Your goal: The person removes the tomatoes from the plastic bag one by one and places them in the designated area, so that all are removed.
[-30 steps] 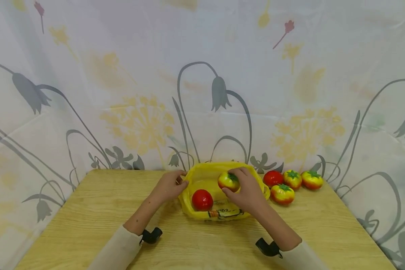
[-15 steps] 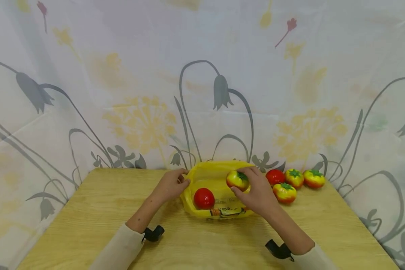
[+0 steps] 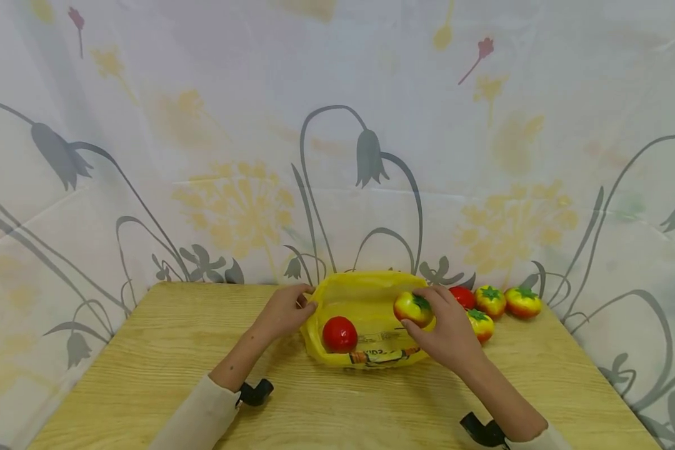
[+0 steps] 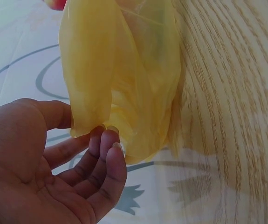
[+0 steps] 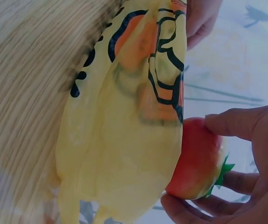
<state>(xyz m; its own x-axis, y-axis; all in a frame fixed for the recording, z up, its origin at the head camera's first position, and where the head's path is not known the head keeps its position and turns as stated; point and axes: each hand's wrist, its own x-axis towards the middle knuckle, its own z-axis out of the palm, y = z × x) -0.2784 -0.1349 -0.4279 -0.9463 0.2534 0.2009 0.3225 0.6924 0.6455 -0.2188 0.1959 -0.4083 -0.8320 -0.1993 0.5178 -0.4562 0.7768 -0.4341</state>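
Note:
A yellow plastic bag with dark print stands on the table, its mouth spread wide. My left hand pinches the bag's left rim; in the left wrist view the thin film passes between thumb and fingers. My right hand grips a glossy yellow-and-red tomato with green leaves, over the right side of the bag's mouth. In the right wrist view that tomato sits between thumb and fingertips, partly hidden behind the bag's edge. A red tomato lies inside the bag at the left.
Right of the bag, several more tomatoes lie on the wooden table: a red one and yellow-red ones, some partly hidden by my right hand. A flower-patterned cloth hangs behind the table's back edge.
My right hand has moved to the right with the tomato, from the middle of the bag's mouth towards its right rim. The left hand stays at the left rim.

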